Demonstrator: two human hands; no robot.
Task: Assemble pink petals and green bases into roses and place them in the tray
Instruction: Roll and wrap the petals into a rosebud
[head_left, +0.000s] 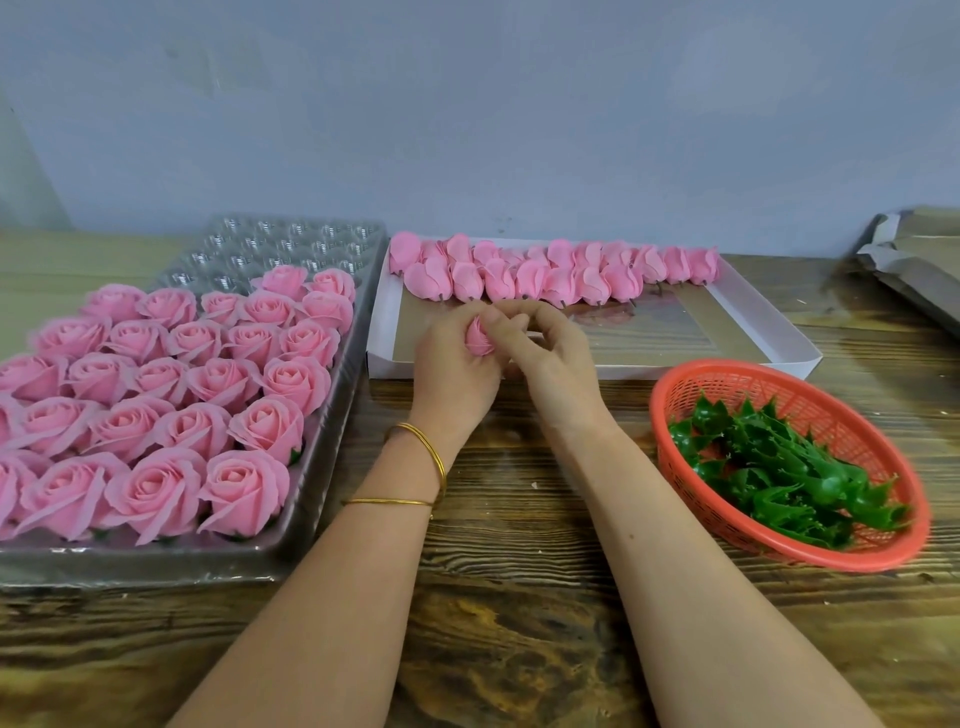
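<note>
The pink petal bud (478, 340) sits in your left hand (452, 364), whose fingers curl round it, just above the near rim of the white cardboard box lid (779, 332). Your right hand (550, 358) is pressed up against the left, with its thumb against the bud's side and its bent fingers meeting the left fingertips over the bud's top, so both hands are together on the one piece. Two thin gold bangles (426, 457) ring your left wrist. Along the far edge of the lid lies a double row of closed pink buds (550, 270), stems pointing toward you, and the lid's brown floor shows in front of them. To your left, the clear plastic tray (322, 467) holds rows of finished pink roses (171, 415), each seated in its own cup. The farthest cups show as bare, shiny plastic. To your right, an orange mesh basket (675, 395) stands just beside the lid's near corner, with a heap of glossy green bases (779, 467) in it. Everything rests on a dark wooden table (519, 597) with heavy grain and a few pale crumbs scattered across it. Flat cardboard (52, 260) lies at the far left behind the tray, and folded cardboard sheets (914, 260) are stacked at the far right edge. A plain grey-blue wall (467, 104), scuffed in places, rises straight behind the table.
</note>
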